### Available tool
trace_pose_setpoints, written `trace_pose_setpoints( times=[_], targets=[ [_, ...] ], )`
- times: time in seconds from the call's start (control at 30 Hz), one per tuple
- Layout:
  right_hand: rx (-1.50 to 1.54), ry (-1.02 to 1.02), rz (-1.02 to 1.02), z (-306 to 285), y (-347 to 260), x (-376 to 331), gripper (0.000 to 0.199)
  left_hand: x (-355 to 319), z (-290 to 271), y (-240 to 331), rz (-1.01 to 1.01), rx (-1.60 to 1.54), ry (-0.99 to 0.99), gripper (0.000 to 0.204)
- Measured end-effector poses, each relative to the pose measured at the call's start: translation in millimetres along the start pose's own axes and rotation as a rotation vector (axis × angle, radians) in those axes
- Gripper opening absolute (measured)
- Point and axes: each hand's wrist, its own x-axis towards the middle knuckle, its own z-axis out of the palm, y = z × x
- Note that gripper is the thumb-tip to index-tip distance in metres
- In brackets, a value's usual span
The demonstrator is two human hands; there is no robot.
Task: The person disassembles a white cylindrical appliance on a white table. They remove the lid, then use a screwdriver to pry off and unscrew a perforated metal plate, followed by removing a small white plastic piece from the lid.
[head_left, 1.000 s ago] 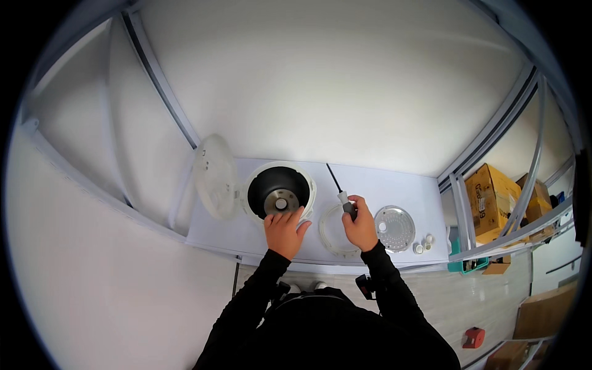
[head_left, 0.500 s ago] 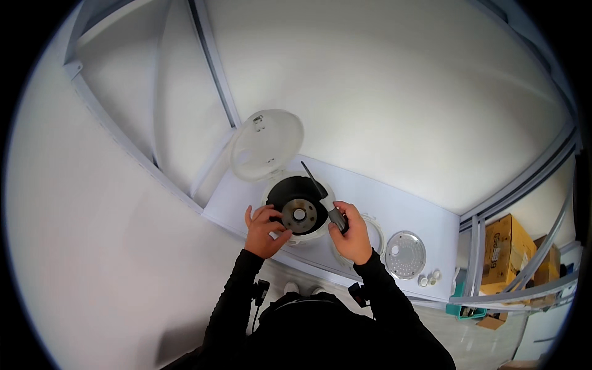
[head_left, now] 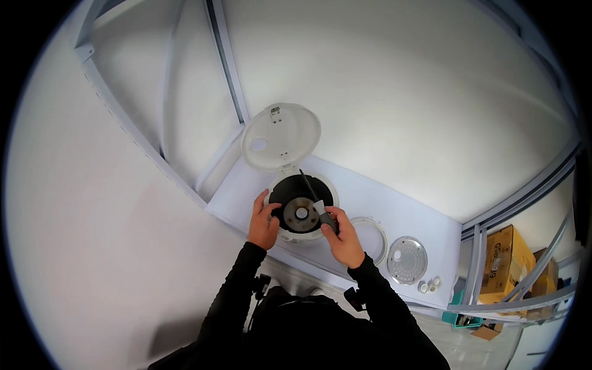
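An open rice cooker [head_left: 335, 192] stands on the white table, without an inner pot. Its dark cavity shows a round metal heating plate [head_left: 291, 222] with a pale disc in the middle. The white lid [head_left: 290, 132] is swung back at the far side. In my right hand [head_left: 345, 242] is a screwdriver [head_left: 319, 206] with a grey handle, its dark shaft slanting up and left over the cavity. My left hand [head_left: 264, 227] is at the cooker's left rim, fingers apart and partly curled over the edge; it appears to hold nothing.
Right of the cooker lie a pale ring [head_left: 383, 237] and a perforated round metal plate [head_left: 416, 265]. Several small white pieces [head_left: 435, 282] sit near the table's right end. Beyond the frame are cardboard boxes [head_left: 502, 259] and a teal bin [head_left: 456, 316].
The screwdriver and my right hand have shifted slightly left and lower over the cavity. My left hand has moved from above the heating plate back to the left rim. The whole view has shifted slightly.
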Motion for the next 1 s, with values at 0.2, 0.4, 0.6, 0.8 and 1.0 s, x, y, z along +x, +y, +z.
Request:
trace_pose_setpoints(
  times=[0.2,0.4,0.6,0.8,1.0],
  targets=[
    [-0.072,0.092,0.019,13,-22,13,0.043,26,-22,-23,0.057,-0.007,-0.067,0.036],
    [-0.083,0.254,0.077,47,-41,22,0.042,49,-50,-28,0.208,0.074,-0.144,0.030],
    [-0.171,0.384,0.056,90,-55,22,0.040,72,-56,-2,0.287,-0.160,-0.191,0.029],
    [-0.172,0.515,0.066,120,-56,26,0.039,72,-26,-1,0.029,-0.584,-0.396,0.068],
    [-0.094,0.597,0.175,132,-53,29,0.037,81,-6,-18,-0.008,-0.584,-0.512,0.072]
  ],
)
